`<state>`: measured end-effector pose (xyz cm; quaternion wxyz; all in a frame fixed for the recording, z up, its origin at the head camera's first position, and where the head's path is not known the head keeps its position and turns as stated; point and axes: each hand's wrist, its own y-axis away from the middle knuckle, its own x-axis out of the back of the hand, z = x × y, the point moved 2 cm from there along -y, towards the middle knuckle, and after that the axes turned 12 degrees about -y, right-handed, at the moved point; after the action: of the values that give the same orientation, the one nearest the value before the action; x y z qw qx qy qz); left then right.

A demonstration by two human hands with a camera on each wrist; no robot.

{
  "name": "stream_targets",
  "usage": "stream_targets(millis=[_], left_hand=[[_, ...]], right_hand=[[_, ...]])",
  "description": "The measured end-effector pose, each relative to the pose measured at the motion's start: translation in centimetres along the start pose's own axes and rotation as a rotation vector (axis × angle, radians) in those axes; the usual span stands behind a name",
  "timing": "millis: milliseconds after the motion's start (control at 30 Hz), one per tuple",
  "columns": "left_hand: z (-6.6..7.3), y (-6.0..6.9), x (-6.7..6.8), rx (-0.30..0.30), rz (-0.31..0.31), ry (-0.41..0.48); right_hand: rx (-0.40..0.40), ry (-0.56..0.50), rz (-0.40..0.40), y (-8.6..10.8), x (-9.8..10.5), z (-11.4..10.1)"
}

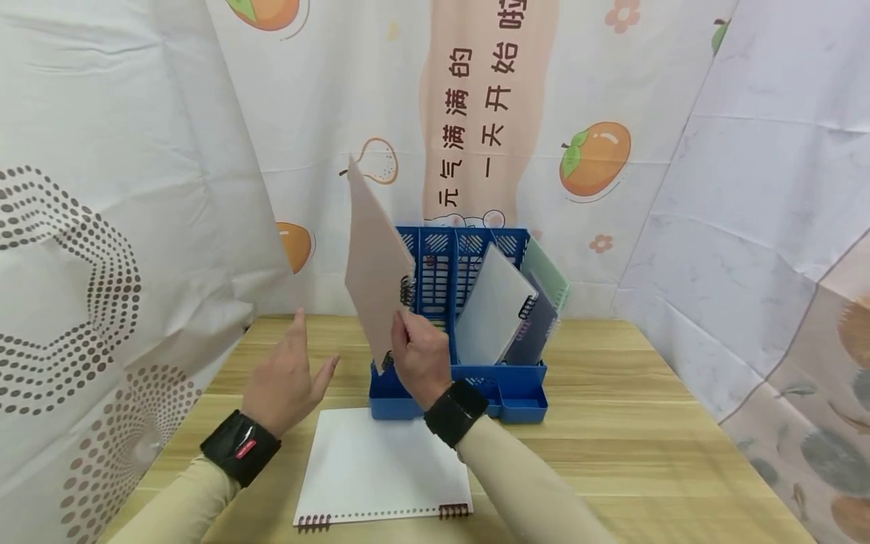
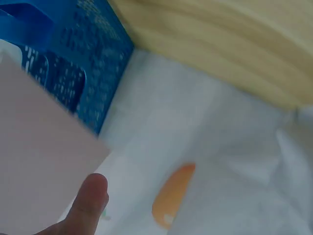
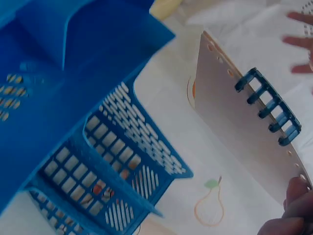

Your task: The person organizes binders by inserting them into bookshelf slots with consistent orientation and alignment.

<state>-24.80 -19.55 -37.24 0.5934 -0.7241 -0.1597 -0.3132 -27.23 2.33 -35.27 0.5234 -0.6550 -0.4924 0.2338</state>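
My right hand [image 1: 423,357] grips a pale pink ring-bound notebook [image 1: 375,264] by its bound edge, thumb on the near side. The notebook stands upright and tilted in the air, in front of the left part of a blue desk file rack [image 1: 525,408]. In the right wrist view, dark binding rings [image 3: 271,110] run along the notebook's edge. To the left, my left hand [image 1: 282,387] is raised with its fingers straight, apart from the notebook in the head view. A white spiral notebook [image 1: 381,468] lies flat on the table below both hands.
In the rack's right slots lean a whitish notebook [image 1: 492,306], a grey-purple notebook [image 1: 533,329] and a green notebook [image 1: 547,276]. Small trays line the rack's front. Printed curtains [image 1: 326,91] hang behind and beside the wooden table [image 1: 612,431].
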Motion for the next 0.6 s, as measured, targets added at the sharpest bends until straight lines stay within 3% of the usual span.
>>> stream_targets(millis=[167, 367, 467, 600], left_hand=[[1.3, -0.3, -2.1, 0.112, -0.201, 0.07], [3.1, -0.8, -4.9, 0.215, -0.429, 0.228], [3.8, -1.2, -6.2, 0.27, -0.499, 0.301], [4.7, -1.9, -7.5, 0.328, -0.549, 0.346]], right_hand=[[0.028, 0.006, 0.07, -0.9, 1.3, 0.5], [0.073, 0.002, 0.141, -1.8, 2.4, 1.2], [0.078, 0.015, 0.17, -2.1, 3.0, 1.5], [0.059, 0.037, 0.19, -2.4, 3.8, 1.9]])
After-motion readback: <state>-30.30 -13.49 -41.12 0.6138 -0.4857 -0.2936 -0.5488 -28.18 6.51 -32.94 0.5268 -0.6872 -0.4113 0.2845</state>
